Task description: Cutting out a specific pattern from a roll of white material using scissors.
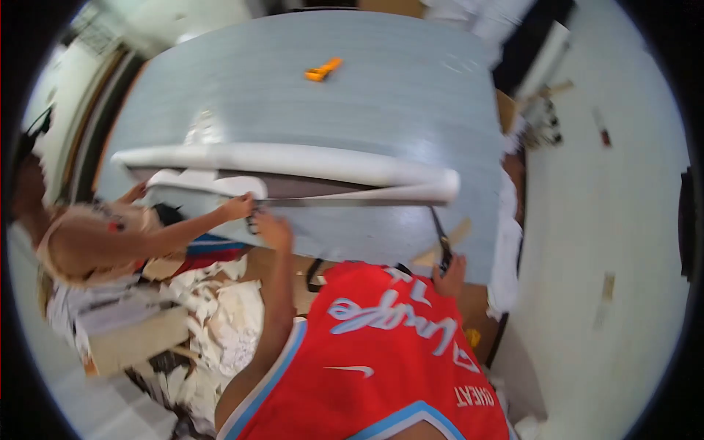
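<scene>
My right hand [450, 277] is closed round the black handles of a pair of scissors [443, 243] at the table's near right edge. Their blades point away from me, toward the right end of a long white roll [330, 163] of sheet material. My left hand [276, 230] is raised at the near edge, close to a co-worker's hand [237, 207]. Between these two hands is a small black looped handle [253, 220]; blur hides whether my fingers grip it. The co-worker's hands are at a curled white piece [209, 183] in front of the roll, beside a dark grey strip [304, 188].
An orange tool [323, 70] lies on the far part of the grey-blue table [411, 81]. A tan strip [460, 231] lies near my scissors. White scraps [227, 323] and a cardboard box [139, 341] are on the floor at left. White material [504, 257] hangs along the right side.
</scene>
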Demonstrator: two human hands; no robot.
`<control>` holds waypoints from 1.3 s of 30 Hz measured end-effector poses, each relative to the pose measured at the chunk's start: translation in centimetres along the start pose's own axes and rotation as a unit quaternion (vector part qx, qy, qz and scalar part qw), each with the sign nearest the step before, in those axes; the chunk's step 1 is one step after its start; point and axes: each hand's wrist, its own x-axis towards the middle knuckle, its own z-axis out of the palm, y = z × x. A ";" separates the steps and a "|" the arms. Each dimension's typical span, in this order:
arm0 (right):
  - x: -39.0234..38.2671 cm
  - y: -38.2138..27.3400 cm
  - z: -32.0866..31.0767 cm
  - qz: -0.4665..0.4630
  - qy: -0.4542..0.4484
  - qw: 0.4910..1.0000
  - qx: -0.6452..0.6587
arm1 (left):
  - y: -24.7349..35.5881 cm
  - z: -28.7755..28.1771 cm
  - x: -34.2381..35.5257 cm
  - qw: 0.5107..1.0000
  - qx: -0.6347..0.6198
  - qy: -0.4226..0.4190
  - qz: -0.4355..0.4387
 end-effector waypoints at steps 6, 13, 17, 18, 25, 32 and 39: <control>0.1 -1.7 -2.5 0.032 -0.021 0.998 -0.042 | -3.5 -0.2 0.0 0.985 0.009 -0.169 0.032; -2.9 -1.6 -4.4 0.105 -0.042 0.989 -0.094 | -5.3 -1.0 -2.0 0.981 -0.014 -0.186 0.059; -2.5 -2.7 -3.5 0.211 -0.049 0.970 -0.111 | -5.8 -1.0 -2.1 0.986 -0.030 -0.156 0.051; -2.3 -2.9 -3.1 0.212 -0.032 0.971 -0.105 | -5.9 -1.2 -2.0 0.988 -0.044 -0.145 0.037; -2.1 1.1 -0.4 0.188 0.067 0.977 -0.075 | -0.7 -2.2 -0.9 0.979 0.043 -0.198 -0.028; 1.9 -0.6 -1.2 0.222 0.051 0.960 -0.163 | 2.3 0.7 -1.1 0.972 0.081 -0.109 -0.194; 1.4 0.0 0.5 0.208 0.118 0.956 -0.170 | 4.8 1.8 2.1 0.905 0.067 -0.156 -0.391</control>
